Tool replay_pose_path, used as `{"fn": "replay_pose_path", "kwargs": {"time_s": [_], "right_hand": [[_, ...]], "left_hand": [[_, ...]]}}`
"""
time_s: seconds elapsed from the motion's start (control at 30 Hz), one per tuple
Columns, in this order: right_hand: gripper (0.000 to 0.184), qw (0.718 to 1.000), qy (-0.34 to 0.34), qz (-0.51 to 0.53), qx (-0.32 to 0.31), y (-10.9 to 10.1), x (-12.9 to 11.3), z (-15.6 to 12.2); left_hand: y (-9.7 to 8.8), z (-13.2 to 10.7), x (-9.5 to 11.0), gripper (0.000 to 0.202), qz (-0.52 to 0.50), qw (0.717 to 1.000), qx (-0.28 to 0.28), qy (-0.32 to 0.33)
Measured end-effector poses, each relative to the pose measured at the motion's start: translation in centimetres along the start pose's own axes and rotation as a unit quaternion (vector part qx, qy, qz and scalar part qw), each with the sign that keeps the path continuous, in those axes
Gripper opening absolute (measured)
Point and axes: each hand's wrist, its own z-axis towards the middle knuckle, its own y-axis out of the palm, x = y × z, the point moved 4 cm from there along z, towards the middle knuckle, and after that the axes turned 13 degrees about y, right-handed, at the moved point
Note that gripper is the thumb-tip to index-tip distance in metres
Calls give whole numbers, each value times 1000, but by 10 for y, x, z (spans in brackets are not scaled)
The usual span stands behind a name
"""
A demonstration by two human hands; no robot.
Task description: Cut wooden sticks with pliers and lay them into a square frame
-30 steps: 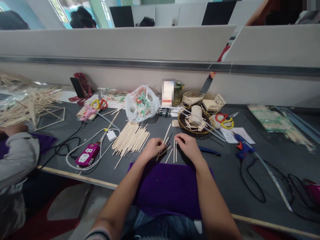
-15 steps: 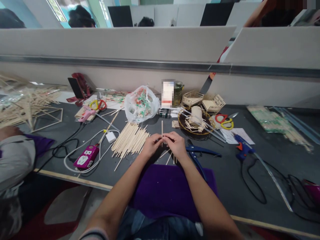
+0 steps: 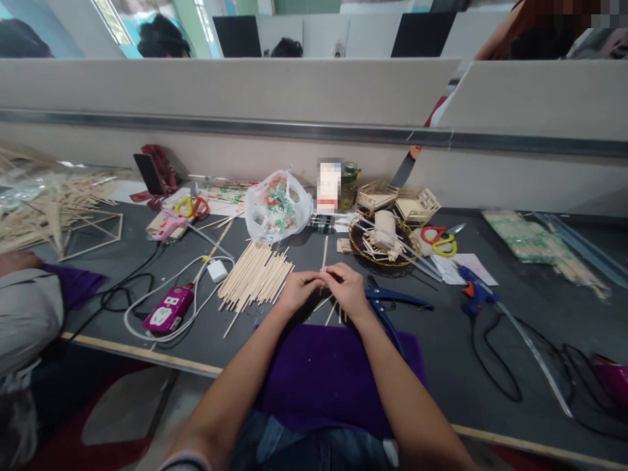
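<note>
Between the fingertips of both hands a thin wooden stick [image 3: 325,252] points away from me, its far end showing above the fingers. My left hand [image 3: 300,289] is closed in a pinch at the stick. My right hand [image 3: 345,286] pinches it too, its fingers touching those of the left. Partly under my hands, a few loose sticks [image 3: 335,310] lie on the dark table. A pile of wooden sticks [image 3: 255,275] is spread to the left of my left hand. Right of my right hand rests a blue-handled cutter [image 3: 400,297]. A purple cloth [image 3: 338,373] lies below my wrists.
Behind the pile sits a white plastic bag [image 3: 277,208]. A basket [image 3: 385,258] holds short sticks and a roll. Scissors [image 3: 444,241] and a blue glue gun [image 3: 475,291] lie on the right; a pink glue gun [image 3: 171,227] and a purple power strip [image 3: 169,311] are left. A person's sleeve [image 3: 29,314] is far left.
The stick has tipped slightly to the right at its far end. Both hands stay together in nearly the same place, with a small shift of the fingers.
</note>
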Motion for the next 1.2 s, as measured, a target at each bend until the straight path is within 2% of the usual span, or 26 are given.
{"fn": "replay_pose_path", "kwargs": {"time_s": [0.07,0.2,0.33,0.43,0.53,0.6,0.7,0.83,1.0,1.2], "right_hand": [[15,999,40,19,0,-2,4,2],[18,983,139,108,-57,-1,13,4],[21,968,175,157,-86,1,14,5],[21,978,143,134,-75,-1,11,5],[17,996,51,59,-46,-4,6,5],[14,999,5,7,-44,-4,6,5],[12,996,-17,-66,-66,-1,11,4],[11,988,-26,-123,-92,0,15,0],[12,985,-36,-139,-95,-3,17,-2],[13,986,-38,-133,-96,-3,18,-1]], "left_hand": [[5,-1,1,24,-78,996,-16,-48],[12,-3,4,35,-219,966,-24,-136],[13,-3,5,38,-258,951,-26,-168],[10,-1,4,34,-221,966,-22,-132],[4,4,-2,26,-128,990,-9,-66],[2,4,-8,22,-61,997,-19,-44],[0,3,-13,16,52,997,-54,-16],[-3,-2,-11,11,163,982,-79,44],[0,-3,-10,14,181,976,-105,67],[3,-1,-17,13,99,989,-86,65]]}}
